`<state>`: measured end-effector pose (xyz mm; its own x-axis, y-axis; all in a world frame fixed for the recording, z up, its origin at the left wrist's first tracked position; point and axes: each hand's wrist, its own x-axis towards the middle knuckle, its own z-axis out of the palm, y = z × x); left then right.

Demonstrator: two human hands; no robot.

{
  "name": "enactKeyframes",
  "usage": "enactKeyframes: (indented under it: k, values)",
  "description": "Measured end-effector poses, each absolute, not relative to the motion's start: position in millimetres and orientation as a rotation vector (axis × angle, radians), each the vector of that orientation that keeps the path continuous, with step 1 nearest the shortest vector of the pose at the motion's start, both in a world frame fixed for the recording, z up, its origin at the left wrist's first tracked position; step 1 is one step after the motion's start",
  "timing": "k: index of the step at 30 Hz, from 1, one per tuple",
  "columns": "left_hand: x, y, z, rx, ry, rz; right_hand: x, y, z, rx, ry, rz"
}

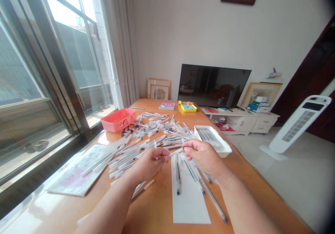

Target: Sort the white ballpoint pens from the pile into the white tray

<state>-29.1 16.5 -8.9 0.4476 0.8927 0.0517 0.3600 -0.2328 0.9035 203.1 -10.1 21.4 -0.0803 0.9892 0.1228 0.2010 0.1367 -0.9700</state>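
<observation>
My left hand (pixel 151 162) and my right hand (pixel 204 156) meet above a white paper sheet (pixel 188 199) on the wooden table (pixel 157 209). Both pinch one thin white pen (pixel 175 152) between them, the left at its near end, the right at its far end. Several assembled pens (pixel 206 188) lie on and beside the sheet under my right hand. A large heap of white pen parts (pixel 146 136) spreads across the table beyond my left hand.
A white tray (pixel 221 146) holding several pens stands right of the heap. A pink basket (pixel 118 119) sits at the back left. A booklet (pixel 78 174) lies at the left. A yellow box (pixel 188 107), a television and a white fan (pixel 295 125) are farther off.
</observation>
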Motion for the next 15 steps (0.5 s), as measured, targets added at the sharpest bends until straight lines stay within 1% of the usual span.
enactKeyframes:
  k: [10, 12, 15]
  values:
    - [-25.3, 10.4, 4.5, 1.912, 1.134, 0.714, 206.3, -11.4, 19.5, -1.304, -1.539, 1.033]
    - [-24.7, 9.4, 5.9, 1.927, 1.131, 0.721, 206.0, -10.1, 17.3, -1.354, -1.575, 0.963]
    - [-24.1, 8.4, 6.0, 1.942, 1.123, 0.738, 205.3, -5.9, 11.5, -1.394, -1.672, 0.769]
